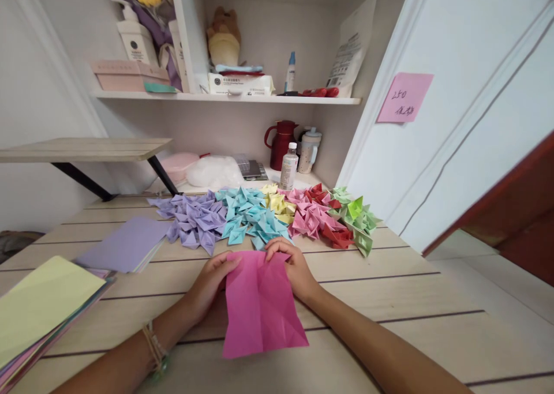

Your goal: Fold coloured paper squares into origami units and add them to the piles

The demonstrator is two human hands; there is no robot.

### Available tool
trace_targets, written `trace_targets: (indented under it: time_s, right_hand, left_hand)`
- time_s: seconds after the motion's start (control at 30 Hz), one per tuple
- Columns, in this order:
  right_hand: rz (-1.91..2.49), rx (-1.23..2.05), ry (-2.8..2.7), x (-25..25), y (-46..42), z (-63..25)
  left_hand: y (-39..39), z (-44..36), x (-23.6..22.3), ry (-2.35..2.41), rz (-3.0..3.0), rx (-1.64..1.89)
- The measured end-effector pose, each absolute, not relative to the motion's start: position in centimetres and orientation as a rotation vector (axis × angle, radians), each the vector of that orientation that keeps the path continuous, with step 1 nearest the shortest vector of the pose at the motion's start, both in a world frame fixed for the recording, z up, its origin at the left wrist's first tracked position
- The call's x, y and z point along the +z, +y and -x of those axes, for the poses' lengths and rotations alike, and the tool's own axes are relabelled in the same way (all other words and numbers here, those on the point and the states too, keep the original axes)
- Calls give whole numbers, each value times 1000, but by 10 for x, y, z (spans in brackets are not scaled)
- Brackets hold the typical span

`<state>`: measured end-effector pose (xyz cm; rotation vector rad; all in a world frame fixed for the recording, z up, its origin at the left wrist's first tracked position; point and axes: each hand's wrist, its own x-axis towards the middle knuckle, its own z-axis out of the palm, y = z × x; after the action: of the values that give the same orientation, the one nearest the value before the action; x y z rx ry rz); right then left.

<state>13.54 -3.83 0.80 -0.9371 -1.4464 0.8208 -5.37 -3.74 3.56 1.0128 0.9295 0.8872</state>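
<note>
A bright pink sheet of origami paper [262,307] with crease lines hangs between my two hands, above the table's front part. My left hand [212,281] pinches its upper left corner, thumb on the near face and the other fingers mostly behind. At the upper right corner my right hand [294,267] grips the paper, its fingers bent over the top edge. Just beyond the sheet lie heaps of folded paper pieces sorted by colour: purple [197,218], blue [249,212], yellow [279,203], pink [312,216] and green [361,221], with red ones [337,236] mixed in.
Flat stacks of purple paper [125,241] and yellow-topped paper [45,307] lie on the left. A plastic bottle [289,166] stands behind the heaps, near a red jug [282,143] and a pale cup [309,152]. A small raised shelf [86,149] overhangs the left rear.
</note>
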Motion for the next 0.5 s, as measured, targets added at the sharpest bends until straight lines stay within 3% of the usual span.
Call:
trace_targets:
  time_s: [0.5]
  right_hand:
    - [919,835,-1448,7,-37,-136]
  left_hand:
    - [-36,55,32,921,-994,906]
